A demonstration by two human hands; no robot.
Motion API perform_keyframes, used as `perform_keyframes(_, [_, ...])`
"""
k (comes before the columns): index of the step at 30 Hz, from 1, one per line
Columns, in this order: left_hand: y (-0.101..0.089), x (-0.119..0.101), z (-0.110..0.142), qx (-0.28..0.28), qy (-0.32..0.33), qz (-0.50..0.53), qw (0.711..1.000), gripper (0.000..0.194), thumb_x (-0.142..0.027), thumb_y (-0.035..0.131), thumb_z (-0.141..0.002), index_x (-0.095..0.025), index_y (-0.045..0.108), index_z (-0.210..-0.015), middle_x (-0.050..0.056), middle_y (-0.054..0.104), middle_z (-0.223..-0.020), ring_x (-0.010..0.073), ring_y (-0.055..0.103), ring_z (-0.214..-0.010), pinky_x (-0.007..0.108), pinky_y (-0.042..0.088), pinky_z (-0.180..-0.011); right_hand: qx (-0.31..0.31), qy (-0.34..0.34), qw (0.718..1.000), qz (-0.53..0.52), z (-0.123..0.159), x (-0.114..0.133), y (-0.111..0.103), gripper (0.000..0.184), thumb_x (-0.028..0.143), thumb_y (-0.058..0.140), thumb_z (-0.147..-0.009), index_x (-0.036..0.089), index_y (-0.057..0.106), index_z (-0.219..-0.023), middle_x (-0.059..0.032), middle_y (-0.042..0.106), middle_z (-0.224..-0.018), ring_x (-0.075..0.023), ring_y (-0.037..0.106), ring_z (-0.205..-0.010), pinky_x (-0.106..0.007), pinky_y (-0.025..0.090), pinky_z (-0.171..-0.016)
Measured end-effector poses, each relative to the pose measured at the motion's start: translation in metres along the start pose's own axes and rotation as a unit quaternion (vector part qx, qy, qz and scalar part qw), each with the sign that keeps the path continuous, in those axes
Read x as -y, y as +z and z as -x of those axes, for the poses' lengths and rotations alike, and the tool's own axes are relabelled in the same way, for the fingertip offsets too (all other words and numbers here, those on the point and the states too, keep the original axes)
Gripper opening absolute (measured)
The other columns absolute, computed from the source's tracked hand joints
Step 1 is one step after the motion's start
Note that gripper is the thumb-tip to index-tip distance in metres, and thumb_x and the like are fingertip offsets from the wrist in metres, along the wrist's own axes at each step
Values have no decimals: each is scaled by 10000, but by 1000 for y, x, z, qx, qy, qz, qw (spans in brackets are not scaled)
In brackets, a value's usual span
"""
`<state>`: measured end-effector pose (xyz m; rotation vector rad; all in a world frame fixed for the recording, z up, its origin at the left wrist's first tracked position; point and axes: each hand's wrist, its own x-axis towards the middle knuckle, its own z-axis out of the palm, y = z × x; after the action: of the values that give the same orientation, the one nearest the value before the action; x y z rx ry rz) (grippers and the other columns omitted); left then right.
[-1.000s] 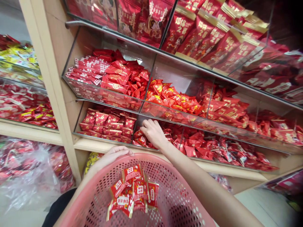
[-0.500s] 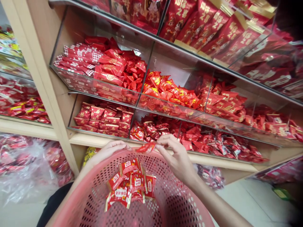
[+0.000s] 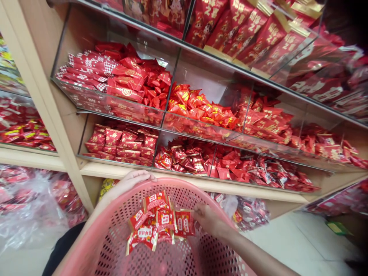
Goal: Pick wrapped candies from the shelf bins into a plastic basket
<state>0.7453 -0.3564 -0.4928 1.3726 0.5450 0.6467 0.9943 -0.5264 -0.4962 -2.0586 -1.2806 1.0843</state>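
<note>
A pink perforated plastic basket stands in front of me. My left hand grips its far left rim, with the fingers curled over the edge. Several small red candy packets with gold ends and white labels lie in a loose heap inside. Down in the basket, to the right of the heap, my right hand is slightly blurred. Its fingertips are closed at the right end of one red candy packet, which lies against the others.
Clear-fronted shelf compartments ahead hold red packets, twisted red sweets and larger red bags. A wooden shelf edge runs just beyond the basket. Plastic bags of sweets stand low at left, and others at right.
My right hand has moved from above the far rim down into the basket with a candy packet, bringing it to the heap's right side. My left hand stays at the rim.
</note>
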Motion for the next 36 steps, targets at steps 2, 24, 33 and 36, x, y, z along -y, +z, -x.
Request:
perform_keyframes(2, [-1, 1, 0, 6, 2, 2, 1000, 242, -346, 572, -801, -148, 664, -905, 65, 649, -1006, 207, 571, -983, 314, 375, -949, 10, 40, 999, 6, -5, -3, 5, 194, 208, 455, -814, 196, 424, -624, 57, 481, -443, -76, 434, -376, -190, 315, -386])
perform_keyframes(24, [-2, 3, -1, 10, 5, 23, 1000, 229, -323, 589, -796, -123, 657, -884, 81, 650, -988, 194, 574, -968, 293, 385, -935, -146, -193, 946, 216, 2, 34, 9, 140, 222, 435, -837, 180, 564, -873, -68, 611, -874, -192, 569, -828, -300, 425, -714])
perform_keyframes(33, [0, 5, -2, -6, 14, 7, 1000, 226, -344, 601, -781, -150, 672, -874, 51, 657, -968, 172, 581, -928, 254, 399, -890, -245, -315, 802, 444, -19, 162, 0, 180, 293, 481, -855, 166, 607, -876, -83, 597, -912, -222, 506, -904, -330, 371, -760])
perform_keyframes(36, [-2, 6, -2, -8, 15, 5, 1000, 233, -353, 601, -776, -147, 673, -858, 60, 658, -969, 170, 588, -911, 252, 406, -875, -232, -286, 800, 473, -38, 180, 8, 232, 354, 525, -825, 157, 635, -880, -99, 622, -908, -240, 511, -941, -347, 372, -780])
